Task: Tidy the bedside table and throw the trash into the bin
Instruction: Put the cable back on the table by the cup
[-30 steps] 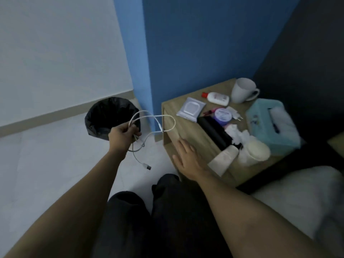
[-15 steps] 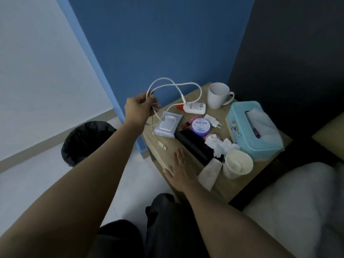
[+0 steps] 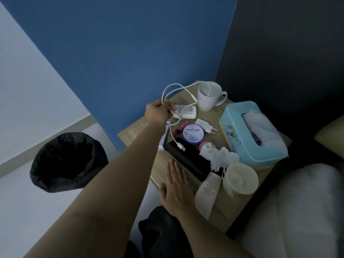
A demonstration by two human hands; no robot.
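My left hand [image 3: 157, 114] is shut on a looped white cable [image 3: 183, 87] and holds it above the back left of the wooden bedside table [image 3: 132, 132]. The cable's plug end [image 3: 181, 146] dangles over a black flat case [image 3: 188, 157]. My right hand [image 3: 175, 187] lies flat and open on the table's front edge. Crumpled white tissue [image 3: 218, 155] sits beside a pale paper cup [image 3: 240, 178]. The bin [image 3: 67, 161], lined with a black bag, stands on the floor to the left.
On the table are a white mug [image 3: 209, 95], a white lotion bottle [image 3: 187, 112], a charger plug [image 3: 205, 125], a purple cream jar [image 3: 193, 134], a white tube [image 3: 207, 192] and a teal tissue box [image 3: 249, 135]. A blue wall rises behind; white bedding [image 3: 297, 205] lies right.
My left hand carried the cable from over the bin up and right to above the table's back left. My right hand stayed on the front edge.
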